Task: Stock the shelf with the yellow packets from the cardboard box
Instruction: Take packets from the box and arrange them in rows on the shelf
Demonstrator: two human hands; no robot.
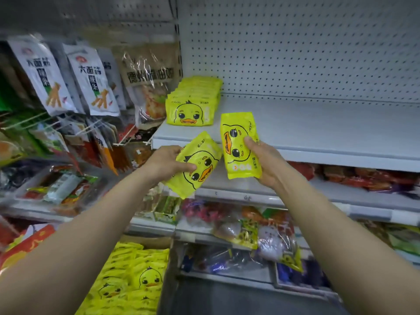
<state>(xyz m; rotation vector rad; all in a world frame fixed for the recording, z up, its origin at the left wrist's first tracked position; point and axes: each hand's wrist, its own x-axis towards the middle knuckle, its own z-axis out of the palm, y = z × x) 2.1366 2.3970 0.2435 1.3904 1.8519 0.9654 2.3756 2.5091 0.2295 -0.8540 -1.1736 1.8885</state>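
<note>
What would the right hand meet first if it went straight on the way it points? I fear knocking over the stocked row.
Probably bare shelf. The right hand, holding a yellow packet, points right of the stocked row; then the pegboard. Depth is unclear.

A row of packets (193,103) is stood on the shelf (318,133) at its left end. Two more packets are held before its edge, toward 6 o'clock; the box (127,280) is placed below, toward 7 o'clock.

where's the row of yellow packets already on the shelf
In the head view the row of yellow packets stands at the left end of the white shelf, against the pegboard back, just above and behind the packet in the left hand.
</note>
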